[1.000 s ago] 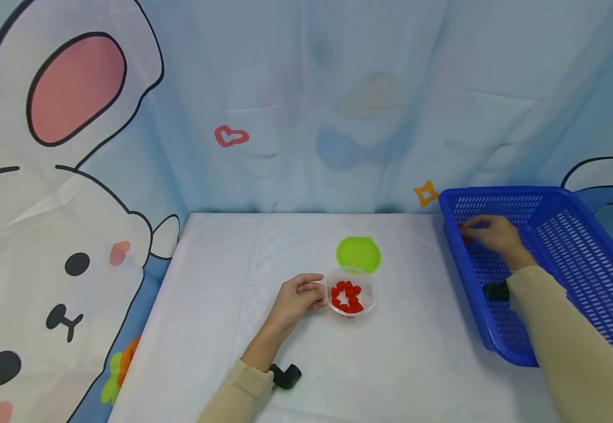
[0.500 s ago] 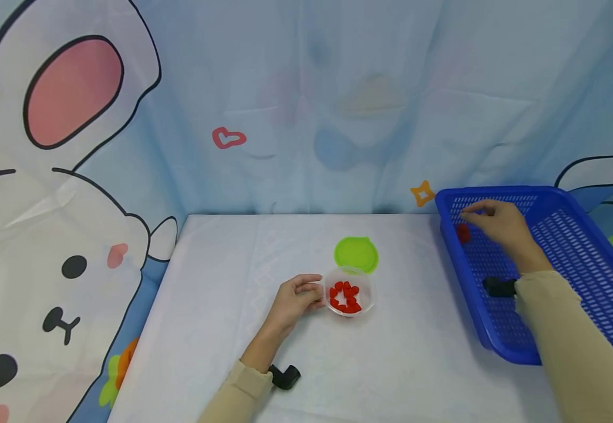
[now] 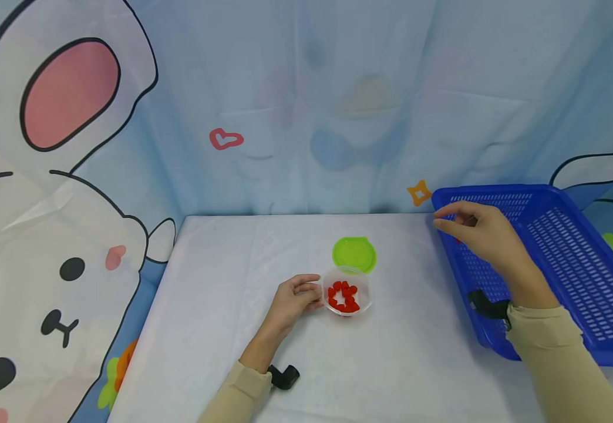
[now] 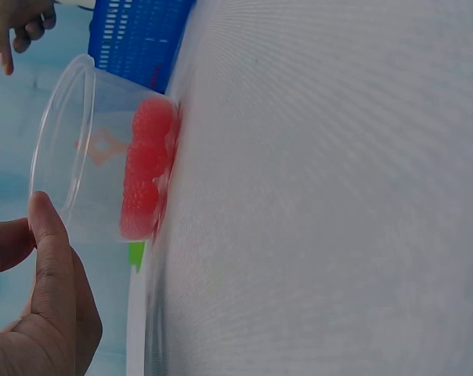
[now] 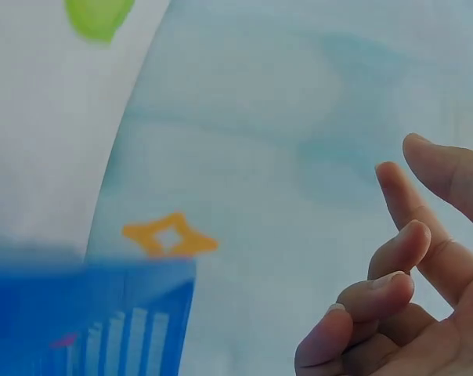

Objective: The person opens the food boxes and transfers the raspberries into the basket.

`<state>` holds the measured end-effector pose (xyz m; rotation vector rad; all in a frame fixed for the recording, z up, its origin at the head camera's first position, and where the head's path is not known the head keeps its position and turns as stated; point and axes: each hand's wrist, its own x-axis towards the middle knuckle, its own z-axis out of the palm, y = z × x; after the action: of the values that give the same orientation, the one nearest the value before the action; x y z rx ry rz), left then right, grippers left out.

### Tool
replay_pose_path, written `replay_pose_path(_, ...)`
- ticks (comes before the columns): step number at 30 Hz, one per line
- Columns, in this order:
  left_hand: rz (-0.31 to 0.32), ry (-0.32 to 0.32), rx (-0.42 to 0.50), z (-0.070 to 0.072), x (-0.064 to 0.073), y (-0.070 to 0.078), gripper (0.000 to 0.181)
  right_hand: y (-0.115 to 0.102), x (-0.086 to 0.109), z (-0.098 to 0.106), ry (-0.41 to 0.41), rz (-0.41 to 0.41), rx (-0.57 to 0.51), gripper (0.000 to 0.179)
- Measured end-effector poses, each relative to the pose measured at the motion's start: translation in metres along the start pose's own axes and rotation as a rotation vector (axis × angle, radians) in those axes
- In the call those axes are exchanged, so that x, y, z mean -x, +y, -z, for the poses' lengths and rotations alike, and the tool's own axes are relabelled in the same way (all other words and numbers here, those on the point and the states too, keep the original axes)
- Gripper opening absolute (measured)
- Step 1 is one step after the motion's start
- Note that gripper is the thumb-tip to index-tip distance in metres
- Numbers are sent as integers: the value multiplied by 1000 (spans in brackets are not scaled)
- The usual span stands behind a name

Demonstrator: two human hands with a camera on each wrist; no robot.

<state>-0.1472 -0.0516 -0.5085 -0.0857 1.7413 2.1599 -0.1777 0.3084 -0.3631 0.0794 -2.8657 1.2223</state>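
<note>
A clear plastic cup (image 3: 363, 289) stands upright on the white table, holding several small red bumpy pieces (image 4: 146, 160) that look like raspberries. My left hand (image 3: 297, 299) is at the cup's left side, fingertips right at its rim in the left wrist view. Raised over the near left part of a blue plastic basket (image 3: 488, 348), my right hand (image 3: 478, 232) has thumb and index finger apart, with nothing between them in the right wrist view. Part of a red item (image 3: 458, 241) shows in the basket, mostly hidden behind the right hand.
A green lid (image 3: 354, 254) lies flat just behind the cup. The white table (image 3: 232, 264) ends at a printed blue curtain (image 3: 296, 106). A black wrist camera (image 3: 284, 377) sits at the left cuff, another black wrist camera (image 3: 487, 305) at the right cuff.
My right hand has let go of the red item in the basket, lifted away and come up toward the basket's left rim. The left hand and the cup have stayed in place.
</note>
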Motion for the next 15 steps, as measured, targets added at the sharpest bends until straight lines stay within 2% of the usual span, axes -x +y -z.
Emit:
replay_pose_path(3,-3,-2,2,0,0,0,32,-7,6,-11,-10,46,-17,37)
replay_pose_path(7,-9,-5,5,0,1,1,32,-15,12,-25,-24,67,-72,33)
replay_pose_path(15,1,-6,2,1,0,0,31,-21,13,-54,-27,159,-100,23)
